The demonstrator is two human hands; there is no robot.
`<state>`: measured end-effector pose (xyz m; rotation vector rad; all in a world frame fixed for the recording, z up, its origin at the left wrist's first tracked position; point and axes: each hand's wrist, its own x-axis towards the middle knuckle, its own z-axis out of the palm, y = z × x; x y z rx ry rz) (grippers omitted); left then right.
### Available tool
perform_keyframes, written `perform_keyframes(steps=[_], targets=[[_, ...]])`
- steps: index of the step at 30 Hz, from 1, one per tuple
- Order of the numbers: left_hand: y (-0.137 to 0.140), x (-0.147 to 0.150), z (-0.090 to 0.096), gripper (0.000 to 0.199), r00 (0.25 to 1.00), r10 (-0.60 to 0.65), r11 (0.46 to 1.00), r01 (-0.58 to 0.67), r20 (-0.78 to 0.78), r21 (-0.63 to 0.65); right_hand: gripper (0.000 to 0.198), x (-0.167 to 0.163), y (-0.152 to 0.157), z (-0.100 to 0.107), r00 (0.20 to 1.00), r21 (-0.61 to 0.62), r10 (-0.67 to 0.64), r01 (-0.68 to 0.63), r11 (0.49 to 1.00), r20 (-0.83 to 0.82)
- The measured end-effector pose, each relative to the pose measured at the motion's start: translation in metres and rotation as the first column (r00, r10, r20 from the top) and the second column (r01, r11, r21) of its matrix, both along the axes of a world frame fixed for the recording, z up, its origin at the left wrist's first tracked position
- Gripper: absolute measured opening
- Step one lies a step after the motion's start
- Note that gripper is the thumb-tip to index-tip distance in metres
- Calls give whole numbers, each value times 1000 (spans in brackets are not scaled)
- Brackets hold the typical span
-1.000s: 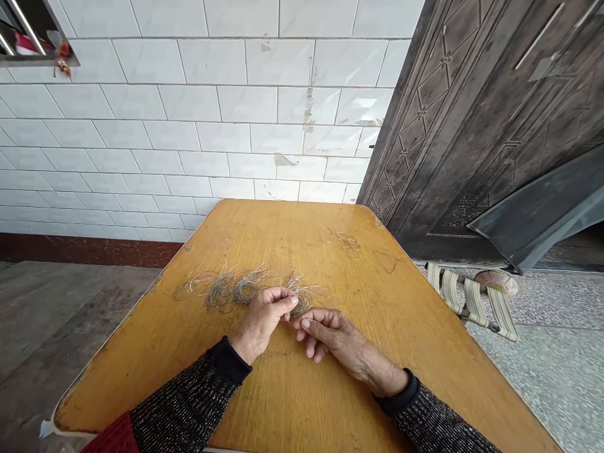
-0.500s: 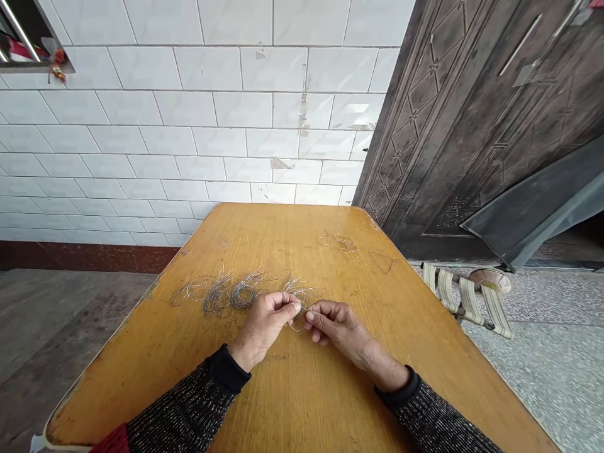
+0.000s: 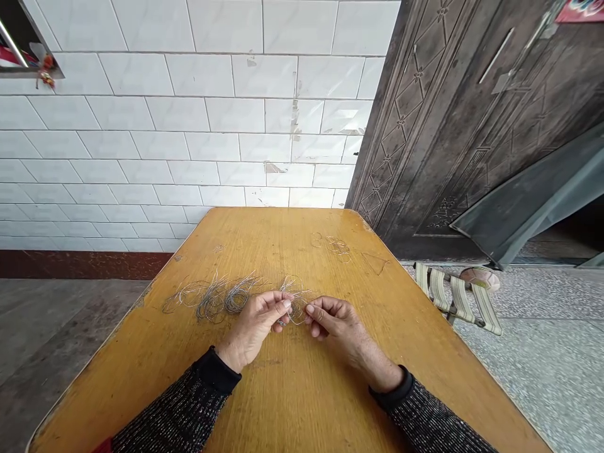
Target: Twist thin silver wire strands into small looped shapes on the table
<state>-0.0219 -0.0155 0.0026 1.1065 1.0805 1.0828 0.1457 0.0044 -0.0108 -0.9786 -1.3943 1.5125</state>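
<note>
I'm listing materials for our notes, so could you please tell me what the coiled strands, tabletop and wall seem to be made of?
Coiled strands: probably grey metal wire, given their silvery glints. Tabletop: varnished wood or wood-look laminate; grain shows under a slight sheen. Wall: likely glazed ceramic tile, white, glossy, with soft reflections.

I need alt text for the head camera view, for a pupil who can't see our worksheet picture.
A person's left hand and right hand pinch thin, wire-like strands over a worn wooden table. Coiled bundles lie beside the left hand, loose loops farther off; a white tiled wall stands beyond, a dark door at right.
</note>
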Motion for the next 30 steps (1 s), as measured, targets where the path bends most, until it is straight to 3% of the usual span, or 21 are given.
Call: perform_keyframes(steps=[6,17,22,27,30], targets=[[3,-2,-5,25,989,-23,999,29,148,-44,39,-1,-3,3,1000,-13,21,-21,1000,10],[3,-2,-5,24,988,10,999,-2,151,-52,39,-1,-2,2,1000,-21,13,-13,1000,0],[3,-2,-4,28,992,74,997,-72,107,-28,37,0,0,0,999,0,0,0,1000,-53],[4,-1,-3,26,982,190,978,-189,-4,86,35,4,9,2,995,27,-75,77,997,-58],[3,3,-6,20,951,255,945,-207,-176,255,36,13,19,2,985,85,-171,172,981,-21]])
